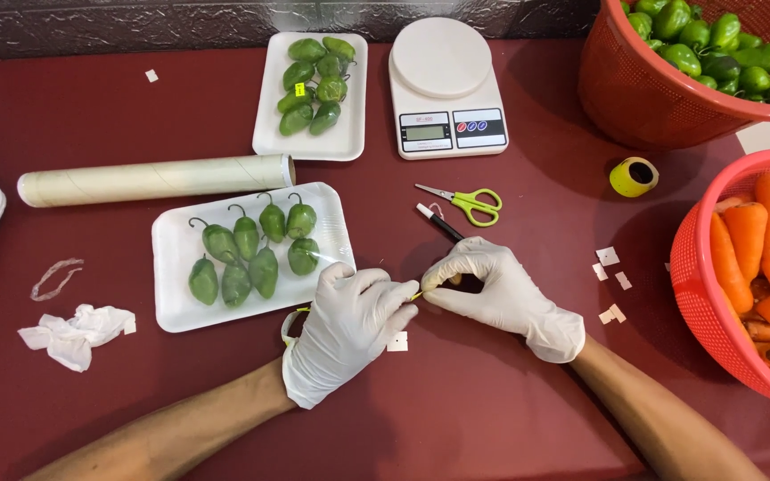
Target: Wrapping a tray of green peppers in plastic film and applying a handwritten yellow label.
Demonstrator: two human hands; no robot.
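Both hands wear white gloves and meet at the table's middle. My left hand [349, 328] and my right hand [492, 289] pinch a small yellow sticker [417, 295] between their fingertips. My right hand also holds a black marker [439, 224] with a white cap, which sticks out toward the far side. Just left of the hands lies a white foam tray [171, 294] of several green peppers [251, 254] under clear film. A small white paper square [397, 341] lies under my left hand's fingers.
A second tray of peppers [312, 85], a kitchen scale [445, 89], a cling film roll [155, 180], green-handled scissors [470, 201], a yellow sticker roll [634, 176]. Red basket of peppers [652, 89] far right, red basket of carrots [697, 294] at right. Crumpled paper [73, 334] left.
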